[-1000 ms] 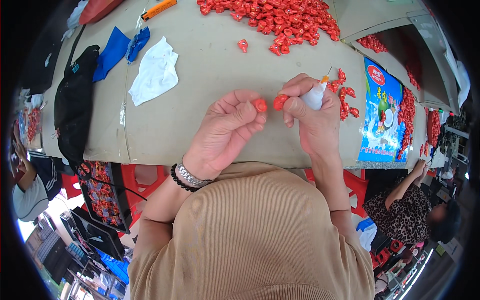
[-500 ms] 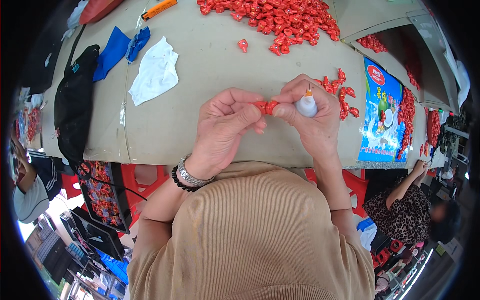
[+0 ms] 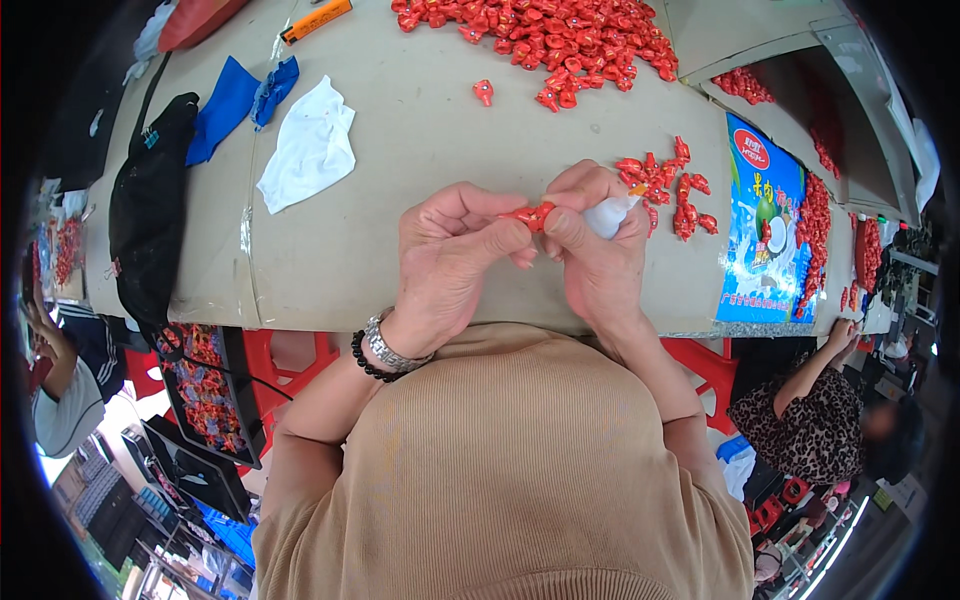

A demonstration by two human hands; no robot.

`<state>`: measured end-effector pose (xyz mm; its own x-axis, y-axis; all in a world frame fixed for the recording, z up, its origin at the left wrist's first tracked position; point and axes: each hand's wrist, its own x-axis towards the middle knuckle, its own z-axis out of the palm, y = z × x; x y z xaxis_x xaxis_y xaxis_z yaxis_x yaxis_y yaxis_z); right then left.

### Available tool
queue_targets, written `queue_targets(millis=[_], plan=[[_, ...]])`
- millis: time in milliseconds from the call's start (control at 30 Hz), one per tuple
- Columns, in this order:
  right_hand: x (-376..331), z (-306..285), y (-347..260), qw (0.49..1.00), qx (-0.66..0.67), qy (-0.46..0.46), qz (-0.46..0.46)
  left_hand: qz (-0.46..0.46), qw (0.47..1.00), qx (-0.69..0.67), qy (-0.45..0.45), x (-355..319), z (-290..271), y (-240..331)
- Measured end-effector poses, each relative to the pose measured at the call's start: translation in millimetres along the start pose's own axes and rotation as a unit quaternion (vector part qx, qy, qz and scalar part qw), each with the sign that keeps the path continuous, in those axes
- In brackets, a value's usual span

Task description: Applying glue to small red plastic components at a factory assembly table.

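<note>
Over the table's near part, my left hand (image 3: 452, 255) pinches one end of a small red plastic piece (image 3: 528, 217) between thumb and fingers. The thumb and forefinger of my right hand (image 3: 597, 250) close on the piece's other end. Also tucked in my right hand is a small white squeeze bottle (image 3: 608, 215) with an orange-yellow tip, tilted toward the right. Just beyond that hand lie several loose red pieces (image 3: 686, 205) of similar make. The piece's finer shape is partly covered by my fingertips.
A big heap of red pieces (image 3: 560, 45) covers the far table, with a single one (image 3: 484, 92) nearer. On the left lie a white cloth (image 3: 308, 145), blue cloths (image 3: 222, 108), an orange tool (image 3: 317, 20) and a black bag (image 3: 150, 205). A blue printed sheet (image 3: 760, 240) lies right; another person (image 3: 805, 415) sits beyond.
My right hand has turned and shifted slightly left, so the bottle's tip swings from pointing up to pointing right. The red piece has tilted a little between my hands.
</note>
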<state>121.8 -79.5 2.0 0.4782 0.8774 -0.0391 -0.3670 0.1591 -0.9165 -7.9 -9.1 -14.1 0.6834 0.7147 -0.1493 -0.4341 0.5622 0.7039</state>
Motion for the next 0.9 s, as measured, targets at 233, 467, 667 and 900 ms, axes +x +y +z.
queue_targets(millis=[233,467,667,900], plan=[[4.7,-6.5,5.5,1.000,0.021,0.006,-0.006,0.006,0.999,0.041,-0.012,7.6,2.3,-0.2],[28.8,-12.0,-2.5,0.998,0.025,0.039,-0.032,0.028,0.989,0.121,-0.081,44.9,10.0,7.3],[49.0,-12.3,-10.7,0.996,0.020,0.067,-0.063,0.030,0.984,0.117,-0.134,70.7,22.6,15.4],[59.7,-18.8,-6.4,0.995,0.009,0.073,-0.069,0.061,0.985,0.087,-0.139,86.3,15.3,-0.6]])
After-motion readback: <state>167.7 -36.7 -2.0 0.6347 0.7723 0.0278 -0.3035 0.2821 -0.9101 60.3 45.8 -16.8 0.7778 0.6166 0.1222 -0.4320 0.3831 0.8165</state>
